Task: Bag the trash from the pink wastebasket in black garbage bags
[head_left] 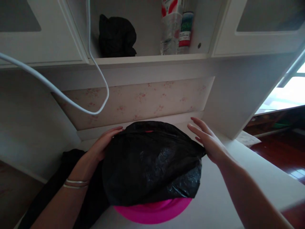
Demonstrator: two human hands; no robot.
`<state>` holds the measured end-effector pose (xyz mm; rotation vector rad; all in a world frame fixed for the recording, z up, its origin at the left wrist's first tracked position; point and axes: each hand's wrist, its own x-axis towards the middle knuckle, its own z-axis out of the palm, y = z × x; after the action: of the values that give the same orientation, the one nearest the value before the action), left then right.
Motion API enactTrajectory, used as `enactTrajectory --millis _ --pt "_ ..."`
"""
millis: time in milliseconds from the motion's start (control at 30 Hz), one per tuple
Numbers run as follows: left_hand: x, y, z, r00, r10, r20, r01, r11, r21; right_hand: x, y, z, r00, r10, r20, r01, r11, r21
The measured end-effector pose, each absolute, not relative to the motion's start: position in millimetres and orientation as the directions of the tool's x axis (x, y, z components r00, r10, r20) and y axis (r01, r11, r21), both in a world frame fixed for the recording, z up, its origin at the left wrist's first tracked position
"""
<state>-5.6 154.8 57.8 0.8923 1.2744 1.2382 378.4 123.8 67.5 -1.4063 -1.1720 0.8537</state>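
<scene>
Likely light and slippery, the black bag (152, 165) is best held by its rim (162, 126); whether left grip (104, 143) or right grip (211, 143) is closed on it cannot be told.

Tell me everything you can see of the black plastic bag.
The thin, glossy, wrinkled black plastic bag lies over a rounded, smooth, bright pink object visible below its lower edge. Its top gapes slightly. Its right corner draws to a point at the bare right hand; the bare left hand touches its upper left side.
</scene>
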Motion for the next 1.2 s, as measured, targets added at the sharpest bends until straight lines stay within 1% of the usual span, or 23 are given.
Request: enactTrajectory --millis 100,167,233,333,433,500,567,633,700,733,800,833,867,900,933,967,1000,1033,1100,1133,1167,1200 --pt "-8.4 167.8 63.6 -0.211 0.977 -0.021 -0.128 -0.006 0.992 390.1 138.7 49.9 0.157 0.986 -0.053 0.260 -0.094 -0.961" --pt "-8.6 175.3 70.5 -0.275 0.954 0.121 -0.122 -0.159 0.980 393.3 146.7 41.8 0.052 0.985 -0.162 0.237 -0.170 -0.957" --pt "-5.4 178.4 80.6 -0.306 0.916 0.258 -0.124 -0.307 0.944 393.6 154.6 39.3 -0.076 0.970 -0.232 0.204 -0.212 -0.956" --pt "6.6 169.2 98.9 -0.303 0.863 0.404 -0.158 -0.464 0.872 391.6 163.0 46.3 -0.183 0.958 -0.223 0.173 -0.192 -0.966" --pt "21.3 142.3 114.3 -0.266 0.835 0.482 -0.220 -0.539 0.813 388.9 163.7 59.0 -0.209 0.965 -0.160 0.127 -0.136 -0.983" --pt "28.3 117.8 120.8 -0.150 0.827 0.541 -0.278 -0.561 0.780 387.0 159.4 66.8 -0.180 0.978 -0.107 0.088 -0.092 -0.992" --pt "31.9 92.0 124.5 0.062 0.795 0.604 -0.322 -0.556 0.766 384.6 150.8 74.5 -0.110 0.994 -0.004 0.004 -0.003 -1.000" --pt "33.8 67.8 126.7 0.268 0.733 0.625 -0.319 -0.544 0.776 381.0 137.3 83.8 -0.061 0.990 0.128 -0.134 0.119 -0.984" --pt "37.0 47.5 128.2 0.415 0.674 0.611 -0.289 -0.540 0.791 374.8 119.6 95.0 -0.079 0.968 0.238 -0.257 0.211 -0.943" --pt "40.1 39.2 128.7 0.457 0.652 0.605 -0.266 -0.550 0.792 370.2 109.7 101.1 -0.147 0.951 0.273 -0.276 0.226 -0.934" --pt "49.9 26.7 129.2 0.498 0.619 0.607 -0.177 -0.613 0.770 357.3 90.0 112.7 -0.366 0.870 0.330 -0.221 0.264 -0.939" --pt "56.6 22.2 129.1 0.494 0.609 0.620 -0.109 -0.665 0.739 349.1 81.3 117.8 -0.495 0.797 0.346 -0.142 0.318 -0.937" --pt "64.1 18.6 129.0 0.476 0.600 0.643 -0.030 -0.719 0.694 340.1 74.0 122.1 -0.612 0.712 0.343 -0.038 0.407 -0.913" --pt "71.8 15.6 128.9 0.457 0.586 0.669 0.046 -0.767 0.640 330.7 68.5 125.8 -0.701 0.634 0.327 0.072 0.518 -0.852" --pt "79.3 12.9 128.8 0.434 0.578 0.691 0.115 -0.796 0.594 321.3 65.0 128.8 -0.764 0.570 0.303 0.169 0.630 -0.758" --pt "85.8 10.2 129.1 0.411 0.564 0.716 0.159 -0.818 0.552 312.5 63.6 131.2 -0.808 0.521 0.277 0.238 0.717 -0.655" --pt "91.1 7.5 129.5 0.385 0.553 0.739 0.186 -0.831 0.525 304.7 63.9 133.1 -0.843 0.479 0.244 0.271 0.771 -0.576" --pt "94.6 4.5 130.1 0.372 0.535 0.759 0.195 -0.844 0.500 298.1 65.6 134.6 -0.871 0.445 0.210 0.273 0.792 -0.546" --pt "96.3 -2.3 131.1 0.366 0.513 0.776 0.216 -0.858 0.465 288.5 70.9 136.5 -0.902 0.418 0.108 0.281 0.759 -0.587" --pt "94.6 -6.0 130.8 0.372 0.511 0.775 0.244 -0.859 0.450 285.3 73.4 136.8 -0.908 0.418 0.033 0.316 0.734 -0.601" --pt "91.6 -9.5 129.5 0.375 0.518 0.769 0.281 -0.854 0.438 282.9 75.4 136.6 -0.904 0.425 -0.047 0.370 0.722 -0.584" --pt "87.6 -12.5 126.9 0.365 0.539 0.759 0.328 -0.838 0.436 281.2 76.8 135.9 -0.893 0.434 -0.121 0.427 0.728 -0.536"
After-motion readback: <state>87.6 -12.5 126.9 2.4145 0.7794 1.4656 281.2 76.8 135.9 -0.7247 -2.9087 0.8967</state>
